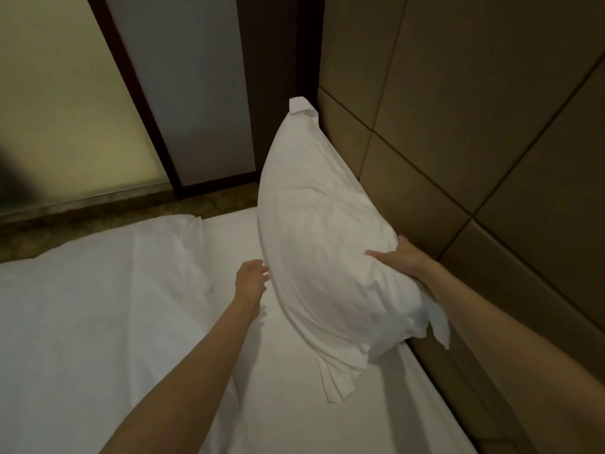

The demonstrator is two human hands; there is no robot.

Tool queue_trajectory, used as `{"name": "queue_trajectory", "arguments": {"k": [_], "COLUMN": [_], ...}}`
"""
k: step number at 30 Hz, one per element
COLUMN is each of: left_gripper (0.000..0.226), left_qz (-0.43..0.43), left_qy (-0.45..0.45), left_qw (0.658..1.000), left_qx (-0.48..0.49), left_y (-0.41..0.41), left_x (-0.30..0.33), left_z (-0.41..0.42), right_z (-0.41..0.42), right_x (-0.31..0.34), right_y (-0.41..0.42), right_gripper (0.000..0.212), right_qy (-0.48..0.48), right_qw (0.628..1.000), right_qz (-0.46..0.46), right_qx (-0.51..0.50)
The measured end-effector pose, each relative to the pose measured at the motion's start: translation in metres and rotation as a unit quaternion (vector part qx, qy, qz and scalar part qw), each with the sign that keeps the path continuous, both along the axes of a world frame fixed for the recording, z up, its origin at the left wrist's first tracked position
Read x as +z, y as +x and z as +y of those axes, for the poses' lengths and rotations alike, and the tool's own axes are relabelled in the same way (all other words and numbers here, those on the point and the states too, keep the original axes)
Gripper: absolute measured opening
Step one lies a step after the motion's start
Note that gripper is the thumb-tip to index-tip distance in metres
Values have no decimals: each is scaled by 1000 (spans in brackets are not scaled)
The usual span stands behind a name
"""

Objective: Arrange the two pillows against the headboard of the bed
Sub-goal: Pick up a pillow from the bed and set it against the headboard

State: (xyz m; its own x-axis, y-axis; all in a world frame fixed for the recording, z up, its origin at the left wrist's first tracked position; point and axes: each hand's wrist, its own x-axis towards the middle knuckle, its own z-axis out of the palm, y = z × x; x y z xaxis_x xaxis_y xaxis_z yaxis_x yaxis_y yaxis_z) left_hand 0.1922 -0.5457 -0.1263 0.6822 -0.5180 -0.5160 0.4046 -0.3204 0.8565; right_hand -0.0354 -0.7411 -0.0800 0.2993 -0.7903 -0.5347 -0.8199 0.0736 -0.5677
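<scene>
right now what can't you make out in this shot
Head view only:
- Second pillow: none in view; maybe outside the frame.
- Right hand: its fingers go behind the pillow, so how firm the grip is stays unclear.
- Pillow's back against the headboard: hidden by the pillow itself.
- Left hand: contact with the pillow is uncertain.

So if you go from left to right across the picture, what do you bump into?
Folded blanket → left hand → pillow → right hand → padded headboard.
</scene>
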Motion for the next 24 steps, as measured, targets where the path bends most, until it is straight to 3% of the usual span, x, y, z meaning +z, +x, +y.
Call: {"name": "queue_trajectory", "arguments": {"k": [2,5,10,13,15,18,21,24], "left_gripper": [15,18,24,27,29,29,29,29], "left_qz": [7,-2,-50,-91,-115,-133,-151,-149], "left_qy": [1,-10,-20,-17,-18,-33,-45,-30], "left_qw": [1000,1000,998,995,993,991,987,988], "left_qx": [1,18,38,27,17,2,-8,-2], "left_y": [-4,-10,-10,2,12,23,29,31], "left_x": [0,-2,2,13,25,38,43,40], "left_z": [2,5,15,19,19,20,21,16], "right_z": [-1,-1,22,18,3,-23,-45,-46], "right_x": [2,8,-5,15,49,108,136,107], "right_y": [8,30,56,81,103,129,134,119], "right_gripper": [125,118,36,17,19,21,19,18], "right_qy": [-4,-40,-225,-334,-362,-431,-463,-448], "right_qw": [1000,991,958,940,930,886,853,874], "right_qz": [18,117,172,68,-58,-153,-196,-154], "right_qx": [15,55,41,12,-38,-82,-138,-108]}}
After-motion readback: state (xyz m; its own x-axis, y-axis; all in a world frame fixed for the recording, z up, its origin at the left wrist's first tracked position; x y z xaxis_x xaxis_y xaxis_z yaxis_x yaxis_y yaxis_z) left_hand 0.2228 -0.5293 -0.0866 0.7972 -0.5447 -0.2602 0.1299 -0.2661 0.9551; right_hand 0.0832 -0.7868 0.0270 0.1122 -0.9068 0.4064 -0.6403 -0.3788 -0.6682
